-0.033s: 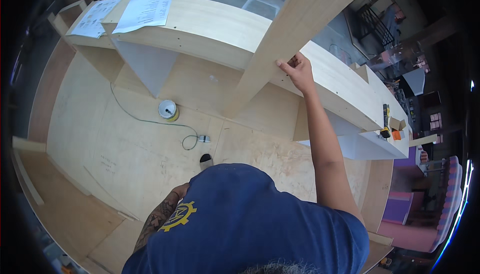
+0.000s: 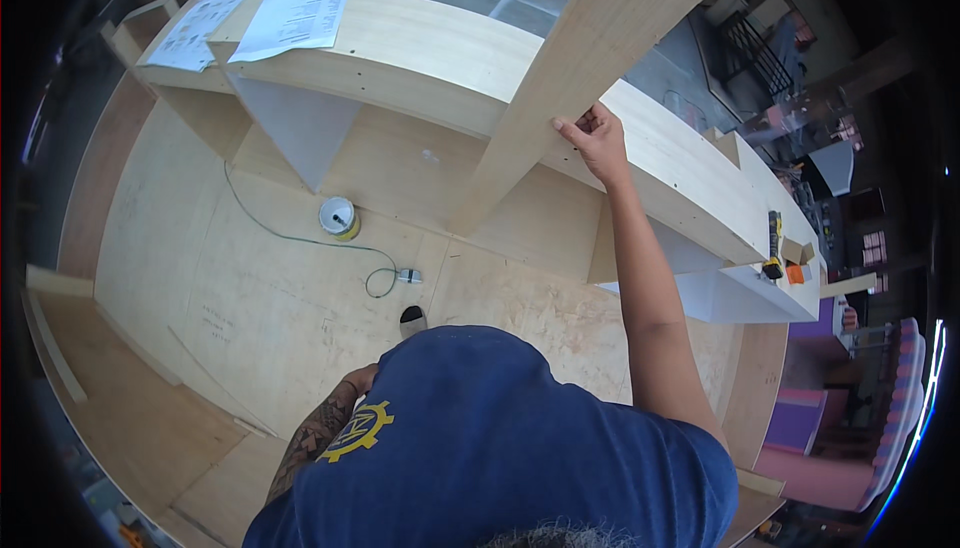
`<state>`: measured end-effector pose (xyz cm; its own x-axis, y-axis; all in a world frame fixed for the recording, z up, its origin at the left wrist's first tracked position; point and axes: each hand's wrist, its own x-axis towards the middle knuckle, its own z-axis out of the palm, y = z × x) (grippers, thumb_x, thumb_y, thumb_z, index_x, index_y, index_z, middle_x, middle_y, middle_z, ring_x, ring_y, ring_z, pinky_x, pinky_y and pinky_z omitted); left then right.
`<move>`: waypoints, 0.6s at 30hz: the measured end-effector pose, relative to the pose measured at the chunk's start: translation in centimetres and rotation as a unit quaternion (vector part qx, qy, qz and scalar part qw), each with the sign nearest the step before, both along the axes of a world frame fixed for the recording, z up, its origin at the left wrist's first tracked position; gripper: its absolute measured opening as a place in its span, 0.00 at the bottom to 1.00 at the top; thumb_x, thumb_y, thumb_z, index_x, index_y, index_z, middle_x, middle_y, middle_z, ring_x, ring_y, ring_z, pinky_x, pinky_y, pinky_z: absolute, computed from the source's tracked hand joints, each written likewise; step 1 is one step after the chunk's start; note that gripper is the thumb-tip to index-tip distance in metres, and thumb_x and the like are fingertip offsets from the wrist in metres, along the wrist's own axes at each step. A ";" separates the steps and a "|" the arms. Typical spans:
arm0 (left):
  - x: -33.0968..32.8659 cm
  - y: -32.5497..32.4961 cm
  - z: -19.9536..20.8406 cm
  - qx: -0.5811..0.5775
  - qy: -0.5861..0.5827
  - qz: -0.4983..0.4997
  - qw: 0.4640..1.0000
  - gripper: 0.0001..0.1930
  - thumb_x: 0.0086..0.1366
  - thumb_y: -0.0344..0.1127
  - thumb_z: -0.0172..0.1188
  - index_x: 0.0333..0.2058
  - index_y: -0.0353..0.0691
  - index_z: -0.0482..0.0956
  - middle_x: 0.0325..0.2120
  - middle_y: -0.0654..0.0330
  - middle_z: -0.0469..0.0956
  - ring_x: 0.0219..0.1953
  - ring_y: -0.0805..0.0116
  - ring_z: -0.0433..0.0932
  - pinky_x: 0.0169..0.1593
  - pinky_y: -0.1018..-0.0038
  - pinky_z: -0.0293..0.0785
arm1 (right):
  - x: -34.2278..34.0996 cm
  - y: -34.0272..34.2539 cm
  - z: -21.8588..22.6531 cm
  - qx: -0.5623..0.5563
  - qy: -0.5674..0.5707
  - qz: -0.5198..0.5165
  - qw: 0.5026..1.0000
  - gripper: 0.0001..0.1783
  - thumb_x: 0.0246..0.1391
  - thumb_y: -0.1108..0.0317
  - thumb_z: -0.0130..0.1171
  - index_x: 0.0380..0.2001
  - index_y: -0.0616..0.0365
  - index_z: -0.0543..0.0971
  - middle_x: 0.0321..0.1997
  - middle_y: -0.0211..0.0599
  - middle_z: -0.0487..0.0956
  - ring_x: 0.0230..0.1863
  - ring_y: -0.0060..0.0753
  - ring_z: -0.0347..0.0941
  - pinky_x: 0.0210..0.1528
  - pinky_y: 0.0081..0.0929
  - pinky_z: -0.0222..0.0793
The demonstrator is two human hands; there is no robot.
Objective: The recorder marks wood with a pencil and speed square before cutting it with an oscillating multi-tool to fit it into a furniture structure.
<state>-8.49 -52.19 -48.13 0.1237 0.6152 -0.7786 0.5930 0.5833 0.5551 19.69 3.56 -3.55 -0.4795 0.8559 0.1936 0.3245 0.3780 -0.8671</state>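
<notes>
A long pale wooden board stands upright at a slant, crossing in front of the curved wooden counter frame. My right hand grips its right edge, thumb on the face and the other fingers curled round toward the back. The board's lower end reaches down to the plywood base inside the frame. My left hand is close against my body, beside the blue shirt; its fingers are hidden.
Paper sheets lie on the counter top at left. A paint can and a thin green cord with a small grey box rest on the plywood. A yellow-black power tool stands by an open small carton at right.
</notes>
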 end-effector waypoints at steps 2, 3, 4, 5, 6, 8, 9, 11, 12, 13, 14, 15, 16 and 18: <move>1.9 1.9 5.0 -0.023 -0.034 0.017 0.999 0.27 0.70 0.42 0.62 0.58 0.23 0.84 0.48 0.38 0.89 0.47 0.48 0.90 0.51 0.54 0.86 | 0.1 -0.1 -1.3 0.034 0.048 -0.004 0.998 0.18 0.59 0.61 0.80 0.42 0.61 0.85 0.34 0.30 0.87 0.36 0.20 0.82 0.44 0.24 0.79; 3.1 3.5 8.2 -0.031 -0.043 0.019 0.998 0.27 0.70 0.42 0.63 0.57 0.23 0.84 0.48 0.38 0.90 0.47 0.48 0.90 0.52 0.54 0.86 | 1.1 0.0 -1.9 0.032 0.042 -0.005 0.999 0.18 0.59 0.61 0.80 0.42 0.61 0.85 0.34 0.30 0.87 0.36 0.20 0.82 0.44 0.24 0.79; 4.4 5.5 11.7 -0.036 -0.047 0.017 0.998 0.26 0.70 0.41 0.63 0.57 0.24 0.85 0.47 0.38 0.90 0.47 0.48 0.90 0.52 0.55 0.86 | 2.5 0.1 -2.3 0.044 0.040 -0.028 0.998 0.18 0.59 0.60 0.80 0.43 0.62 0.85 0.35 0.32 0.88 0.36 0.21 0.83 0.43 0.24 0.80; 5.3 5.5 12.5 -0.020 0.007 -0.016 1.000 0.19 0.68 0.38 0.65 0.48 0.26 0.88 0.45 0.36 0.90 0.48 0.42 0.91 0.53 0.54 0.87 | 2.5 0.1 -2.3 0.055 0.046 -0.037 0.997 0.19 0.60 0.60 0.80 0.43 0.62 0.85 0.35 0.33 0.88 0.36 0.22 0.83 0.43 0.25 0.80; 6.4 4.3 11.7 -0.024 0.010 0.003 1.000 0.19 0.68 0.38 0.65 0.48 0.26 0.88 0.45 0.36 0.90 0.48 0.42 0.91 0.53 0.54 0.87 | 1.7 0.2 -2.3 0.050 0.051 -0.018 0.997 0.19 0.60 0.60 0.80 0.43 0.62 0.85 0.35 0.33 0.88 0.36 0.22 0.83 0.43 0.25 0.80; 8.2 0.2 7.5 0.053 0.199 0.071 0.976 0.15 0.68 0.36 0.64 0.41 0.27 0.88 0.43 0.33 0.88 0.50 0.36 0.89 0.54 0.50 0.86 | -0.8 -0.1 -1.4 0.081 0.058 -0.002 0.995 0.20 0.60 0.60 0.79 0.45 0.64 0.85 0.37 0.37 0.89 0.38 0.24 0.85 0.43 0.27 0.81; 9.4 -1.4 6.5 0.070 0.226 0.133 0.963 0.12 0.68 0.34 0.63 0.38 0.29 0.87 0.40 0.34 0.88 0.50 0.32 0.86 0.52 0.45 0.84 | -1.5 -0.3 -0.8 0.075 0.062 0.016 0.995 0.20 0.60 0.60 0.79 0.45 0.64 0.85 0.37 0.37 0.89 0.38 0.24 0.85 0.43 0.27 0.81; 12.4 -2.6 9.1 0.120 0.193 0.119 0.967 0.11 0.69 0.33 0.62 0.39 0.29 0.87 0.38 0.35 0.88 0.47 0.35 0.88 0.50 0.47 0.85 | -1.0 -0.2 -0.1 0.102 0.007 0.042 0.994 0.22 0.60 0.60 0.79 0.47 0.65 0.84 0.38 0.40 0.90 0.38 0.26 0.86 0.43 0.28 0.82; 13.4 -2.5 11.8 0.180 0.166 0.090 0.965 0.10 0.70 0.31 0.61 0.39 0.29 0.86 0.36 0.37 0.88 0.44 0.39 0.90 0.48 0.48 0.86 | 0.2 0.2 0.3 0.104 -0.004 0.045 0.994 0.22 0.60 0.60 0.79 0.47 0.65 0.84 0.38 0.40 0.90 0.38 0.26 0.86 0.43 0.28 0.82; 14.0 -3.4 14.5 0.152 0.082 0.167 0.971 0.08 0.70 0.30 0.61 0.40 0.29 0.85 0.33 0.40 0.88 0.41 0.44 0.91 0.45 0.52 0.87 | 0.9 0.6 1.0 0.109 -0.046 0.054 0.992 0.22 0.60 0.60 0.78 0.48 0.66 0.84 0.38 0.39 0.90 0.37 0.26 0.86 0.43 0.29 0.82; 14.3 -4.4 16.5 0.121 0.000 0.244 0.962 0.07 0.70 0.28 0.61 0.40 0.30 0.84 0.31 0.43 0.88 0.38 0.50 0.92 0.43 0.56 0.87 | 1.5 1.0 1.6 0.113 -0.085 0.065 0.988 0.23 0.60 0.60 0.78 0.49 0.67 0.83 0.38 0.39 0.89 0.36 0.27 0.85 0.43 0.29 0.82; 14.6 -7.1 16.9 0.118 0.003 0.291 0.949 0.08 0.69 0.27 0.61 0.44 0.30 0.82 0.29 0.45 0.88 0.35 0.55 0.92 0.41 0.58 0.87 | 1.6 1.4 1.7 0.133 -0.099 0.077 0.983 0.22 0.60 0.60 0.78 0.47 0.68 0.84 0.36 0.38 0.88 0.34 0.25 0.83 0.41 0.29 0.80; 14.8 -10.2 16.8 0.115 0.005 0.338 0.934 0.10 0.68 0.25 0.62 0.47 0.31 0.80 0.27 0.48 0.87 0.32 0.60 0.92 0.38 0.61 0.87 | 1.7 1.7 1.4 0.134 -0.100 0.092 0.982 0.22 0.60 0.60 0.78 0.47 0.68 0.84 0.36 0.38 0.88 0.34 0.25 0.83 0.41 0.29 0.80; 14.2 -12.8 17.3 -0.005 0.068 0.444 0.893 0.19 0.67 0.24 0.61 0.57 0.33 0.76 0.27 0.49 0.88 0.28 0.58 0.91 0.35 0.60 0.88 | 2.5 2.6 0.6 0.120 -0.103 0.090 0.983 0.20 0.60 0.61 0.78 0.45 0.68 0.86 0.33 0.35 0.87 0.33 0.22 0.79 0.40 0.28 0.78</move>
